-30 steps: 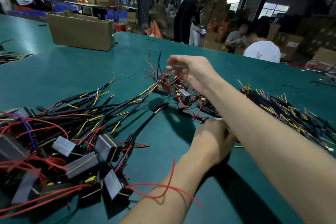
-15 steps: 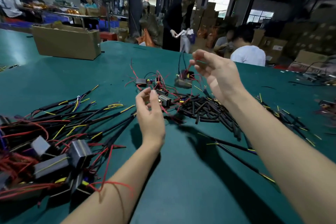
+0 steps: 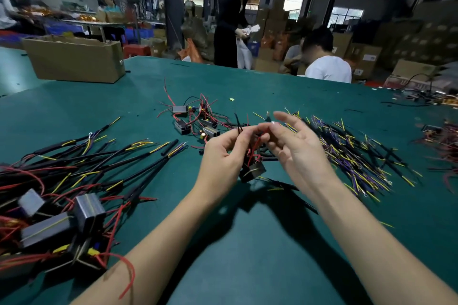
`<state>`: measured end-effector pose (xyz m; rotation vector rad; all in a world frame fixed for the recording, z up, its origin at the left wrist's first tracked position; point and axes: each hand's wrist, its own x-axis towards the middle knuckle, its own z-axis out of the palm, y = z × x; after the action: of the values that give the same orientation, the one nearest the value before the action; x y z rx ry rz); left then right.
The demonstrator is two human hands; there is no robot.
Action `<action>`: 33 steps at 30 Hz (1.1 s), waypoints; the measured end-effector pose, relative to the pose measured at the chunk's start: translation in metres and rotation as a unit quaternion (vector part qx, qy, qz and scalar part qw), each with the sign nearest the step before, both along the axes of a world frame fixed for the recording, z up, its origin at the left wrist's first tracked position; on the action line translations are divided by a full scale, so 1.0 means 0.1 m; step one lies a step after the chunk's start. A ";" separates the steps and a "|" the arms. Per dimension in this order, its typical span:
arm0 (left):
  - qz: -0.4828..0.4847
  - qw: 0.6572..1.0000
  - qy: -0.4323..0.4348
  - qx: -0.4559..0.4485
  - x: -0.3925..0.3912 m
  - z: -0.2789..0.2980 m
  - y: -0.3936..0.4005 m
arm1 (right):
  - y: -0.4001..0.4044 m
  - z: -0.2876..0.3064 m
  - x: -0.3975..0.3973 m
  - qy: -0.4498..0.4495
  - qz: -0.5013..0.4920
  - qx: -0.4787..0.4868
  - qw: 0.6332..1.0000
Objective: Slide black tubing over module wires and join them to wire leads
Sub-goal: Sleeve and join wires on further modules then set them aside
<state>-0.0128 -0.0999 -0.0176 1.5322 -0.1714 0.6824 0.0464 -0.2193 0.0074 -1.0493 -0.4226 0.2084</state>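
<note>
Both hands are up over the green table (image 3: 247, 255), mid-scene, working one module (image 3: 252, 171). It hangs just below and between them, a small dark block w/ red wires (image 3: 256, 142) running up into the fingers. Left hand (image 3: 223, 153) – fingers curled in, thumb and forefinger pinching a thin black tube (image 3: 238, 124) that sticks up past the fingertips. Right hand (image 3: 295, 146) – thumb and forefinger pinch the red wire end near the left hand's fingertips; the other fingers are spread loose and fairly straight. Blurry there, so can't tell whether the wire tip is inside the tube.

Near left: heap of finished modules (image 3: 49, 225), grey blocks w/ red wires and long black-sleeved leads fanning out toward the centre. Far centre, beyond the hands: a few loose modules (image 3: 195, 121) w/ red wires. Right of the hands: a big spread of wire leads (image 3: 352, 153), yellow, purple and black. Far left on the table, a cardboard box (image 3: 74, 59). Beyond the far edge, a person in white (image 3: 327, 68) sits and a person in black (image 3: 228, 22) stands, cartons behind them.
</note>
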 end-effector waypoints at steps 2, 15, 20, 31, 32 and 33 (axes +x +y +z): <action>-0.002 0.999 0.022 -0.038 0.00 -0.03 -0.01 | -0.04 -0.10 0.01 0.016 -0.002 -0.009 1.000; 0.209 0.931 0.027 0.298 0.08 -0.23 0.33 | -0.18 -0.31 0.08 -0.103 0.053 -0.224 0.968; 0.226 0.915 -0.003 0.334 0.08 -0.23 0.35 | -0.20 -0.30 0.11 -0.162 0.037 -0.318 0.933; 0.223 0.914 -0.014 0.338 0.08 -0.21 0.39 | -0.18 -0.31 0.13 -0.223 -0.035 -0.448 0.865; 0.225 0.913 -0.014 0.340 0.08 -0.22 0.39 | -0.17 -0.30 0.13 -0.229 -0.054 -0.457 0.858; 0.228 0.912 -0.013 0.341 0.08 -0.22 0.39 | -0.18 -0.30 0.13 -0.238 -0.072 -0.465 0.849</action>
<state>-0.0046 -0.0614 -0.0395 2.2744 -0.0695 1.0861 0.0598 -0.2369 -0.0224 -2.1094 -0.7151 -0.0036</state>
